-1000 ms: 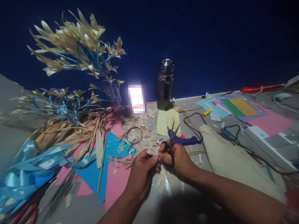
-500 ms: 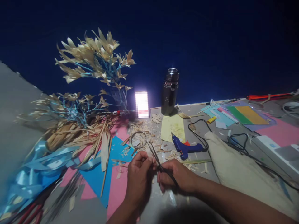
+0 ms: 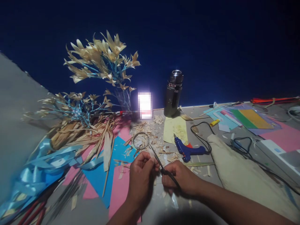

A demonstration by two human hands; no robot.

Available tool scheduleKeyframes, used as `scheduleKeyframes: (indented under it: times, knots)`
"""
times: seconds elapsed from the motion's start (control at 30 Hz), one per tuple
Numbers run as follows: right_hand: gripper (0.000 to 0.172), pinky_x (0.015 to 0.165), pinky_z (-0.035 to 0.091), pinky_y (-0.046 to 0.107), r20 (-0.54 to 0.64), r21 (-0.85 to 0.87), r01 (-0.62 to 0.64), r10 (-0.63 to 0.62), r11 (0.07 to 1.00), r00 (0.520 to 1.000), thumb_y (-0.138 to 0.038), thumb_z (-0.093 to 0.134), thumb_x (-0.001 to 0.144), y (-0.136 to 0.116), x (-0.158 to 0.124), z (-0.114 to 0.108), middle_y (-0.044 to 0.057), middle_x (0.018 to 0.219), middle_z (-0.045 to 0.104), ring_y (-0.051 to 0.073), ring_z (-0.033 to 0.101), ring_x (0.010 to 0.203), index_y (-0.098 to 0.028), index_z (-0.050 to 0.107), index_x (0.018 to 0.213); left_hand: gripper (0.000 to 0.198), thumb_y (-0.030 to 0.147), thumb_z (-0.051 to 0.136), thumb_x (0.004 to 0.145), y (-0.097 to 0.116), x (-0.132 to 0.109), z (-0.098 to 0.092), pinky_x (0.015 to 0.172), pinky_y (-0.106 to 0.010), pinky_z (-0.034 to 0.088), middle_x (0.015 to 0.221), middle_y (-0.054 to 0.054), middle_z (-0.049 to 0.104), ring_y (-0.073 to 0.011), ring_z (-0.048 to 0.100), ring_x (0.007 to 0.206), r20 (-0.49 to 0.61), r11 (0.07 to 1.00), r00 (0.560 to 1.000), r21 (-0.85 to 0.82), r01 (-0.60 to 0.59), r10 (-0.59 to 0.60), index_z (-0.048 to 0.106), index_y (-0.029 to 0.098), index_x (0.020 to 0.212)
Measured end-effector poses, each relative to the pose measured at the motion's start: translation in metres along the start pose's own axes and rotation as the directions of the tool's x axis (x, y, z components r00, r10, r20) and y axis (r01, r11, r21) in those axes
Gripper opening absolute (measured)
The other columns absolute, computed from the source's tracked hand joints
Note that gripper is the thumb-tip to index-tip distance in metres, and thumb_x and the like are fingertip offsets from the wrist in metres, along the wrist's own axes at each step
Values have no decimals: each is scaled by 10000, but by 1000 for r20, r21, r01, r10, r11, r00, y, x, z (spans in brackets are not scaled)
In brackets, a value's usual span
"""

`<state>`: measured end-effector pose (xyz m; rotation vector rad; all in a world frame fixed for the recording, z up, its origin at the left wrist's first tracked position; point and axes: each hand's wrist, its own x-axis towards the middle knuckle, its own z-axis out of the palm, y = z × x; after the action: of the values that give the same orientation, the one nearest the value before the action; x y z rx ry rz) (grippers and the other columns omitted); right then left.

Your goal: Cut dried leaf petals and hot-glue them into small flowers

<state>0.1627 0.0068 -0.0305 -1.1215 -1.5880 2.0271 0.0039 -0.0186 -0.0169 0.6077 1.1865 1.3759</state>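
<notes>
My right hand (image 3: 177,178) is closed around the dark handles of a pair of scissors (image 3: 161,165), whose blades point up and left. My left hand (image 3: 142,167) is pinched just left of the blades; a small pale piece seems to be at its fingertips, too small to name. Beyond the hands lies a tape ring (image 3: 141,132) among scattered dry husk scraps (image 3: 153,134). A blue glue gun (image 3: 187,148) rests to the right, its nozzle on a yellow sheet (image 3: 170,126).
Husk flowers on blue stems (image 3: 100,62) stand at the back left, above dry husk strips (image 3: 82,134) and blue ribbon (image 3: 44,165). A dark flask (image 3: 173,95) stands at the back. To the right lie a pale cloth bundle (image 3: 239,162), black cord and a white power strip (image 3: 274,156).
The scissors blades look more nearly closed than before. The whole view has shifted slightly, so things sit a little further right. Both hands keep nearly the same pose.
</notes>
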Motion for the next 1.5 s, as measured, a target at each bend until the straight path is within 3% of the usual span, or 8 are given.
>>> scheduleKeyframes:
  times: [1.07,1.23,1.4,1.5]
  knots:
    - [490,430,287,197,-7,17,-9,9,1000,1000,-545,816,709,-1,-2,-1,-36,471,544,61,395,419,-162,564,537,238,219,782,744,10,-3,-2,603,-228,468,665,-11,691,-137,617,620,33,992,995,-83,93,-90,546,195,748]
    - [498,425,287,189,4,-18,-16,16,1000,1000,-544,785,749,-4,-2,-7,-23,466,553,59,410,418,-149,578,525,205,220,744,778,12,0,-7,533,-224,398,576,25,599,-118,515,536,66,996,996,-56,63,-60,542,203,740]
    - [597,411,331,174,130,-58,45,-37,997,991,-709,709,784,-10,-4,-34,17,553,627,78,479,440,-135,627,642,161,228,715,805,22,-1,-9,504,-241,339,490,69,453,-112,410,461,192,973,972,-158,167,-135,561,215,758]
    - [709,433,379,177,278,-49,49,-34,998,960,-827,694,719,-11,-6,-47,28,586,641,96,537,466,-119,661,728,181,234,715,790,32,0,-11,548,-266,401,525,31,509,-132,471,511,280,952,943,-191,238,-179,565,202,694]
